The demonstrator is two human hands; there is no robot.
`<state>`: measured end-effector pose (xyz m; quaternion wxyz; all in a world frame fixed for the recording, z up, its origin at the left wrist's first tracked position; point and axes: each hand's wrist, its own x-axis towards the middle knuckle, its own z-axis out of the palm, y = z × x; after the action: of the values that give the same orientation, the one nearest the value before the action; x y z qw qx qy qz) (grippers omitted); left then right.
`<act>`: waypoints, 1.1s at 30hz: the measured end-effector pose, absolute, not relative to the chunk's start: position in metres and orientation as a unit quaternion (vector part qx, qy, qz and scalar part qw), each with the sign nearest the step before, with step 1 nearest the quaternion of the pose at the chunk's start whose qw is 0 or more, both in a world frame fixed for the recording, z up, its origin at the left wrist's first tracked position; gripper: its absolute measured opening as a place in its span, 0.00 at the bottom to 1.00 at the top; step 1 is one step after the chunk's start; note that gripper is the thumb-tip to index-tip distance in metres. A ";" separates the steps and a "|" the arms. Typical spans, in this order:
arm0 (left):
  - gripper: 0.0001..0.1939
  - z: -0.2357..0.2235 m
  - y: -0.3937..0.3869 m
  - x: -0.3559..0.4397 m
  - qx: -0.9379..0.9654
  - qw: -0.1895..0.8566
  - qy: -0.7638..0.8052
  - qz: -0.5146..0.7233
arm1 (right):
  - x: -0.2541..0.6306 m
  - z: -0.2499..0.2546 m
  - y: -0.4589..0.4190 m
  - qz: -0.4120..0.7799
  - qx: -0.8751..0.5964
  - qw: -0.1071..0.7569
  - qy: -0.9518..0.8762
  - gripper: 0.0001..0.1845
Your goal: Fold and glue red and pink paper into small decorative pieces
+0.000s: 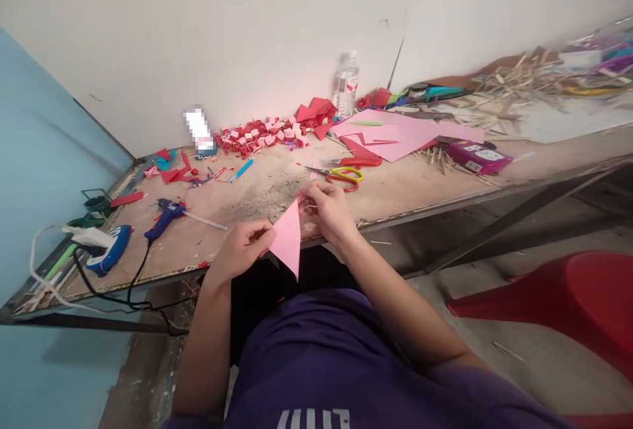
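Note:
A piece of pink paper (288,239) with a pointed lower corner hangs between my hands at the table's front edge. My left hand (247,244) is closed on its left side, thumb on top. My right hand (327,208) is at the paper's upper corner, thumb and fingers pinched together; the exact grip there is partly hidden. Just beyond my right hand lie scissors (346,175) with yellow and red handles, and an orange-red utility knife (363,162) sits behind them.
Small red and pink folded paper pieces (262,136) are heaped along the wall. A glue gun (168,215) and a blue power socket (111,251) with cords lie left. Pink sheets (410,129), a bottle (347,83) and a magenta pack (477,155) stand right. A red stool (568,304) is beside me.

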<state>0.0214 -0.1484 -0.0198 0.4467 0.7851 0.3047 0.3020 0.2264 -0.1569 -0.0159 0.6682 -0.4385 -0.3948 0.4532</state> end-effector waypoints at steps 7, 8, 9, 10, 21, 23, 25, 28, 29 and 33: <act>0.20 -0.026 -0.146 0.023 0.738 0.445 0.344 0.373 | 0.230 -0.021 -0.164 0.418 -0.436 0.519 -0.605 0.29; 0.20 -0.027 -0.146 0.024 0.742 0.432 0.350 0.375 | 0.231 -0.023 -0.164 0.416 -0.437 0.495 -0.626 0.30; 0.20 -0.027 -0.145 0.025 0.747 0.419 0.354 0.376 | 0.232 -0.024 -0.164 0.415 -0.438 0.480 -0.636 0.30; 0.20 -0.027 -0.144 0.025 0.753 0.405 0.358 0.376 | 0.233 -0.024 -0.164 0.414 -0.443 0.475 -0.638 0.30; 0.19 -0.028 -0.141 0.026 0.724 0.359 0.381 0.449 | 0.233 -0.021 -0.165 0.430 -0.446 0.432 -0.656 0.29; 0.19 -0.028 -0.141 0.027 0.724 0.360 0.381 0.449 | 0.234 -0.022 -0.165 0.427 -0.451 0.435 -0.652 0.28; 0.19 -0.029 -0.141 0.027 0.714 0.361 0.385 0.460 | 0.234 -0.023 -0.165 0.434 -0.446 0.430 -0.654 0.27; 0.20 -0.030 -0.139 0.028 0.699 0.360 0.393 0.477 | 0.233 -0.022 -0.166 0.439 -0.442 0.427 -0.656 0.25; 0.20 -0.030 -0.139 0.028 0.698 0.358 0.395 0.478 | 0.233 -0.021 -0.166 0.434 -0.443 0.431 -0.656 0.25; 0.21 -0.029 -0.139 0.029 0.692 0.353 0.399 0.487 | 0.233 -0.020 -0.167 0.428 -0.445 0.434 -0.656 0.24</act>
<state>0.0289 -0.1393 -0.0291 0.3527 0.6921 0.3991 0.4872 0.2327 -0.1671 -0.0197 0.4337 -0.4449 -0.6564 0.4279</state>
